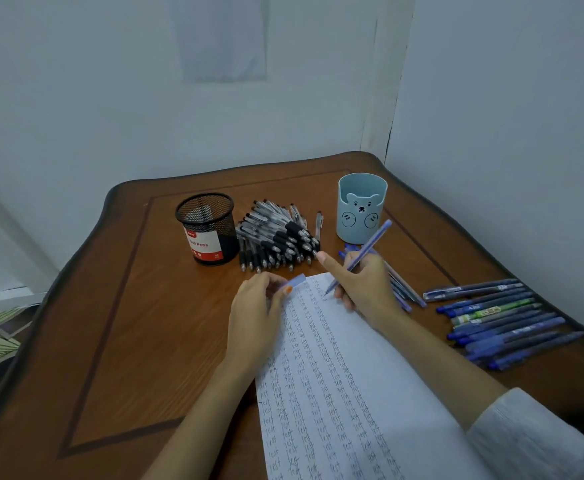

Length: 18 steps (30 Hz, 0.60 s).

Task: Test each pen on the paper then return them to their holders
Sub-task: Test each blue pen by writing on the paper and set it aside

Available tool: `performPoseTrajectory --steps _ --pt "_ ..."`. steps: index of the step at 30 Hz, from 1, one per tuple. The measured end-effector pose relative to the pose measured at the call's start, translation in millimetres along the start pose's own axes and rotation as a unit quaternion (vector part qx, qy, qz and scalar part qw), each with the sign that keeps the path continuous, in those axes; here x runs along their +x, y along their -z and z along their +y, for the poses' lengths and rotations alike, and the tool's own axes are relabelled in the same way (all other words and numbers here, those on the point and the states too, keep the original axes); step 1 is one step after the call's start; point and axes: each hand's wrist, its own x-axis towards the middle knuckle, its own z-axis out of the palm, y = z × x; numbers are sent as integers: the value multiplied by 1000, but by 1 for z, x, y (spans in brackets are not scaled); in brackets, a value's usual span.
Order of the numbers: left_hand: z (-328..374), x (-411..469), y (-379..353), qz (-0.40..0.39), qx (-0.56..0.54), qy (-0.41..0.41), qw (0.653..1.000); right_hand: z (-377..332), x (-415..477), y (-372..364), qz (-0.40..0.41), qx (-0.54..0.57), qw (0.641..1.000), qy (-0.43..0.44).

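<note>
At the far end of the paper (335,393), grips a blue pen (370,244) in the right hand (363,285), fingers curled round the barrel, one finger stretched toward the black pens (276,237). Rests the tip on the paper by the top row of handwritten "test" words; slants the barrel up toward the bear holder (361,207). Pinches a pale blue cap (295,281) in the left hand (254,317), just beside the paper's top left corner, with the palm over the paper's left edge. Shows columns of "test" down the whole paper. Has the black pens heaped on the table (128,323) between the mesh holder (207,226) and the bear holder, close against the mesh one. Has a row of blue pens (498,317) at the right, apart from the paper, and more blue pens (405,289) partly under the right hand.
</note>
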Motion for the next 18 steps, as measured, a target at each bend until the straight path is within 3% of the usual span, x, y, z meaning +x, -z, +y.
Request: performPoseTrajectory --steps 7,18 --pt "1 0 -1 8 18 -4 1000 6 1 1 -1 -68 995 68" --pt "4 1 0 5 34 -10 999 10 2 0 -30 -80 994 61"
